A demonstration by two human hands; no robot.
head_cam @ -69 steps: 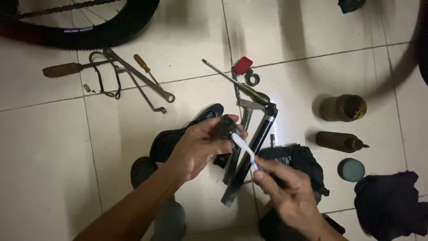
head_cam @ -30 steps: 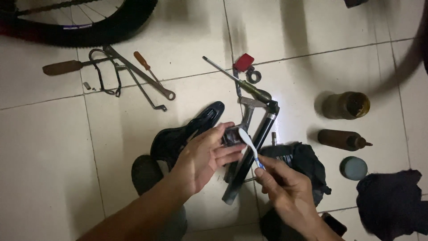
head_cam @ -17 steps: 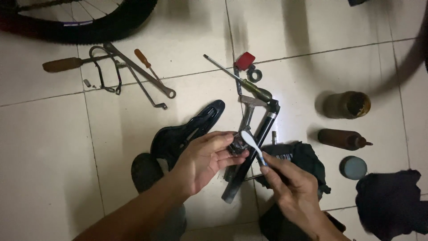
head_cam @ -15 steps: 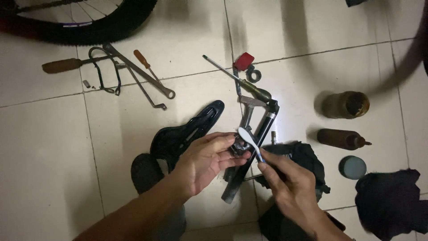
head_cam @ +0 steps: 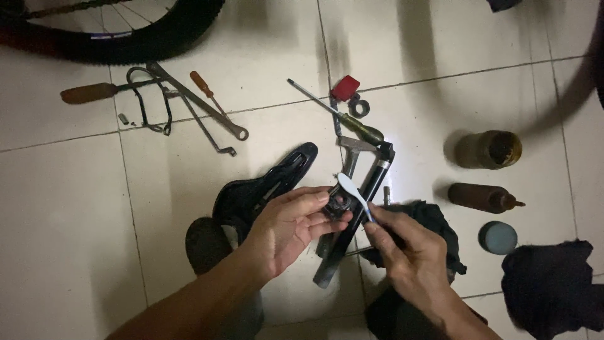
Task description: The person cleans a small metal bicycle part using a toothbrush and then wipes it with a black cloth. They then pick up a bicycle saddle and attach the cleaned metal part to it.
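While I watch through the head camera, the left hand (head_cam: 286, 230) cups a small dark metal part (head_cam: 335, 204), fingers curled under it, above the tiled floor (head_cam: 75, 208). Right hand (head_cam: 409, 252) pinches a white toothbrush (head_cam: 352, 192) by its handle, head resting at the part. Black saddle (head_cam: 264, 186) lies just beside the left hand; a black pump (head_cam: 355, 217) lies beneath both. Brown bottle (head_cam: 481, 197) and jar (head_cam: 487, 149) stand well apart, right

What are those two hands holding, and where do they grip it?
The left hand cups a small dark metal part by its side. The right hand pinches a white toothbrush by its handle end.
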